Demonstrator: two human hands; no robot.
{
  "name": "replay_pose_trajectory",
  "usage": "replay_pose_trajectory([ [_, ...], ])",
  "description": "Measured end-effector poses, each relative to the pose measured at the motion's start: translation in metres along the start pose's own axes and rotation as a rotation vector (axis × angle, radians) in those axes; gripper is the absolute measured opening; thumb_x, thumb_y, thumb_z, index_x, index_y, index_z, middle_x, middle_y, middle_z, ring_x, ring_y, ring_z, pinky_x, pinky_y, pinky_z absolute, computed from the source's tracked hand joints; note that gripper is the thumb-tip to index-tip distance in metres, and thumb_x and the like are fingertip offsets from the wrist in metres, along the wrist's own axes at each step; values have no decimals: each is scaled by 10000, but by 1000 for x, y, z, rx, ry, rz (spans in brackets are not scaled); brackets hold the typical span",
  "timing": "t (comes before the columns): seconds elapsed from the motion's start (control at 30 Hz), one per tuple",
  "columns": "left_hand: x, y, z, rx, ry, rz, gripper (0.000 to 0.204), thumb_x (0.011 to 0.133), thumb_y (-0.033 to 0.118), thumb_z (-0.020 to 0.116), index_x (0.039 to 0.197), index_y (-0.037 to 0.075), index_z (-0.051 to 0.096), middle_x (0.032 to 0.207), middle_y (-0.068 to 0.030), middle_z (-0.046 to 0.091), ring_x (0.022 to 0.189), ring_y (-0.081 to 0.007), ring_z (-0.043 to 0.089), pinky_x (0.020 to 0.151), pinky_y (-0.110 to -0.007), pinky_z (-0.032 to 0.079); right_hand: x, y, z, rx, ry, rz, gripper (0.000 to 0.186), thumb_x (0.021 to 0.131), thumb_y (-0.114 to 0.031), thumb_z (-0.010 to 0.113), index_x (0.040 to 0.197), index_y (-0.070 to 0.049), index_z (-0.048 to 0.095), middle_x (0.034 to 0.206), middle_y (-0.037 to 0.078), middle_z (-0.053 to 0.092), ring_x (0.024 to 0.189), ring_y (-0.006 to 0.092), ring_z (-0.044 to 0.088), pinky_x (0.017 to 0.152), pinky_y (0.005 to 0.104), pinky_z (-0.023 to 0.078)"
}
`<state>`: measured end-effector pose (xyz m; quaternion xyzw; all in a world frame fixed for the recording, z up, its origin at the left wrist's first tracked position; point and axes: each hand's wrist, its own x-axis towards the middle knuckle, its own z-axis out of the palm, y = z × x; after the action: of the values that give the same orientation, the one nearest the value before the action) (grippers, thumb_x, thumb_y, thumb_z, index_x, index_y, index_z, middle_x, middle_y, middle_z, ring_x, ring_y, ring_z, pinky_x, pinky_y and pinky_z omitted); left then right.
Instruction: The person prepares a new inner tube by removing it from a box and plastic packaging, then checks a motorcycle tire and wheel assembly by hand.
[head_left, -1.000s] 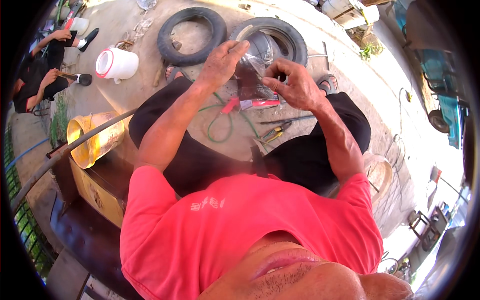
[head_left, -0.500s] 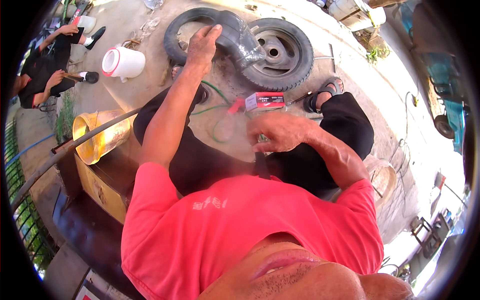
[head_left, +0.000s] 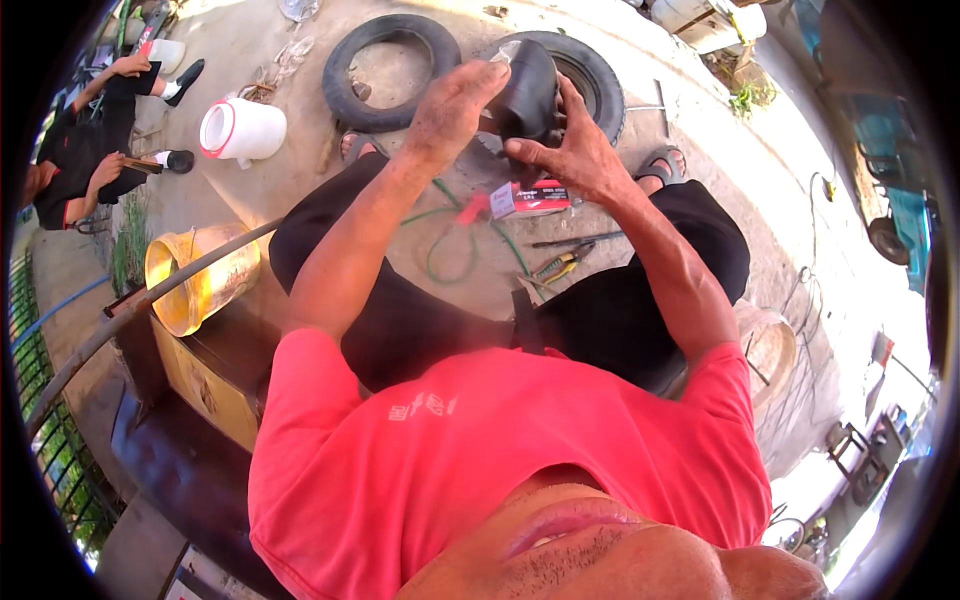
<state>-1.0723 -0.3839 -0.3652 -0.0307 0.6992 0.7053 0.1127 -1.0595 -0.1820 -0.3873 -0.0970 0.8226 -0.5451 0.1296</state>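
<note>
A folded black inner tube (head_left: 528, 95), with some clear plastic wrap at its upper end, is held up in front of me between both hands. My left hand (head_left: 455, 110) grips its left side near the wrap. On the other side my right hand (head_left: 578, 145) closes round it, thumb toward me and fingers behind. Beyond it, a loose tyre (head_left: 338, 75) lies flat on the ground, and a wheel with its tyre (head_left: 608, 90) is partly hidden by the tube and my right hand. Just below my hands sits a red and white cardboard box (head_left: 535, 200).
A green hose (head_left: 430, 213) with a red fitting (head_left: 473, 209) and pliers (head_left: 556, 266) lie between my legs. To the left are a white bucket (head_left: 255, 130), a tipped yellow bucket (head_left: 225, 265) and a seated person (head_left: 75, 165). A metal rod tool (head_left: 661, 110) lies right of the wheel.
The inner tube has come off the tyres and toward me, turned more upright. My right hand has risen from near my lap to take hold of it, uncovering the pliers.
</note>
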Motion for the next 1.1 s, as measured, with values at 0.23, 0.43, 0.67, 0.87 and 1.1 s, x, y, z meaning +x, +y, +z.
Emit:
replay_pose_trajectory([
  [0.23,-2,9,-6,5,-213,105,433,1071,303,549,1420,48,573,1278,-80,634,1066,-164,673,876,-316,549,-4,15,-10,951,-248,260,643,905,-351,720,1418,-21,515,1262,73,665,1111,188,653,985,364,526],
  [0.43,-7,0,-5,533,-191,395,412,934,95,725,1333,78,627,1175,-79,634,957,-157,701,815,-320,568,-5,22,-15,1010,-164,240,562,921,-383,674,1352,-33,589,1234,79,696,1083,205,688,976,379,559],
  [0.67,1,-11,-9,668,-93,574,207,902,47,701,1108,57,705,1011,-118,673,886,-277,699,778,-365,551,-3,35,-20,1030,-58,311,468,970,-404,647,1270,-44,637,1192,74,690,1086,210,659,980,380,529],
  [0.87,-8,-13,-12,774,-178,537,150,883,28,609,1011,29,687,953,-160,655,859,-350,664,775,-401,533,20,49,-50,1142,247,222,416,1007,-391,581,1226,-42,635,1216,98,662,1096,230,644,928,372,538],
  [1.1,-24,-35,-14,825,-649,368,166,874,79,612,1015,42,691,970,-177,659,913,-383,661,797,-444,519,35,48,-114,1189,589,86,523,965,-360,565,1389,-55,539,1333,131,653,1234,344,630,1122,523,467],
])
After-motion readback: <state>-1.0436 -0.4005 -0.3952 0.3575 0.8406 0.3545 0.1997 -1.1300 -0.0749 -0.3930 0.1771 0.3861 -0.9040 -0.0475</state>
